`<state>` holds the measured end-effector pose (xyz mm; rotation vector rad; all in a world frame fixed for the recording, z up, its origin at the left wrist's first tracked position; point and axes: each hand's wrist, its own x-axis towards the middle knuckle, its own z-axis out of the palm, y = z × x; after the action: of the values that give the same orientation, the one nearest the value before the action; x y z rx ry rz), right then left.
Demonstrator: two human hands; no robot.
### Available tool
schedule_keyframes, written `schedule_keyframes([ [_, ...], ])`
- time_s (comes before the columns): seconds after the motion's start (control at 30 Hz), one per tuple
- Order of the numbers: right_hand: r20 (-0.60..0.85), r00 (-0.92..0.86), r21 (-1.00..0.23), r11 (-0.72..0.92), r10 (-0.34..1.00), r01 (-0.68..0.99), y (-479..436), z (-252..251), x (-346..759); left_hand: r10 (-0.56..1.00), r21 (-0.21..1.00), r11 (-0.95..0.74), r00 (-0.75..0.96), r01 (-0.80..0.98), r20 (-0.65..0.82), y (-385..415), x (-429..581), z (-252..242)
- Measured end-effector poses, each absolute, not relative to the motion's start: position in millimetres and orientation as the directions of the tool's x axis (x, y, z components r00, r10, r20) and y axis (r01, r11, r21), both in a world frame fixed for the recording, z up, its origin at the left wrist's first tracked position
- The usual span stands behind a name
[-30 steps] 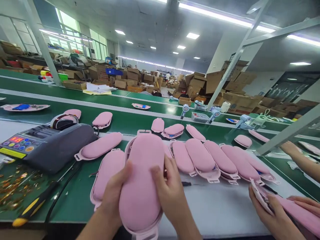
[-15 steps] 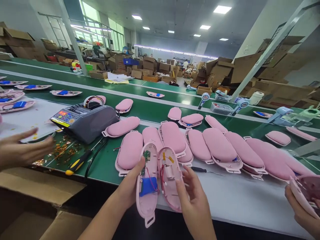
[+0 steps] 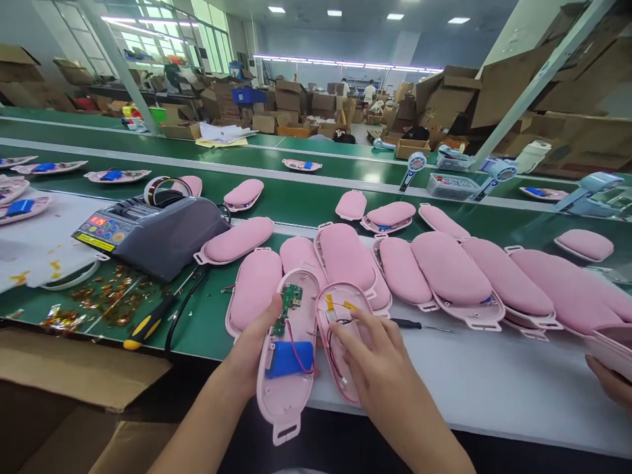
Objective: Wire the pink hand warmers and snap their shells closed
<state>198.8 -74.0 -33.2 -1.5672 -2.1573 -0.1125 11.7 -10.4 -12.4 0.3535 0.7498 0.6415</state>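
Observation:
My left hand (image 3: 253,336) is closed on one half of a pink oval shell (image 3: 289,401), held tilted above the table edge. A green circuit board (image 3: 293,296) and a blue battery pack (image 3: 291,359) sit inside it, with a red wire running across. Beside it lies the matching shell half (image 3: 351,392), its inner side up, with strips of yellow tape and thin red and black wires (image 3: 336,362). My right hand (image 3: 382,359) is bent over that half's right edge, fingertips inside by the wires. Part of its grip is hidden.
Padded pink shells (image 3: 451,270) crowd the table behind my hands. To the left are a grey tape dispenser (image 3: 168,230), a yellow-black screwdriver (image 3: 151,322), tape scraps (image 3: 111,296) and an open carton (image 3: 74,368). A thin screwdriver (image 3: 407,324) lies rightward. A co-worker's hand (image 3: 612,385) holds a shell at far right.
My right hand has moved from the right shell half's outer edge to over its inside. The other person's hand at the left has left view. The camera view has shifted slightly.

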Motion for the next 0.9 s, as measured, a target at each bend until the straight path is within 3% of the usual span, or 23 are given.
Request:
schedule_keyframes([
  [0.13,0.374,-0.238,-0.258,0.347,0.896,0.902,-71,-29,201,0.662,0.513,0.748,0.533,-0.422,-0.527,-10,13,-14],
  [0.3,0.366,-0.251,-0.260,0.358,0.896,0.897,-77,-28,187,0.664,0.464,0.743,0.615,-0.483,-0.424,-9,12,-27],
  [0.47,0.183,-0.323,-0.222,0.359,0.929,0.906,-79,-22,179,0.617,0.428,0.777,0.696,-0.462,-0.368,-6,10,-31],
  [0.57,0.109,-0.361,-0.277,0.378,0.926,0.884,-80,-12,182,0.607,0.428,0.780,0.716,-0.456,-0.344,-3,9,-32],
  [0.67,0.094,-0.381,-0.340,0.389,0.920,0.856,-81,-9,184,0.600,0.431,0.778,0.742,-0.457,-0.299,-1,8,-34],
  [0.9,0.124,-0.367,-0.349,0.387,0.922,0.854,-75,-18,185,0.562,0.424,0.796,0.787,-0.431,-0.254,2,6,-37],
])
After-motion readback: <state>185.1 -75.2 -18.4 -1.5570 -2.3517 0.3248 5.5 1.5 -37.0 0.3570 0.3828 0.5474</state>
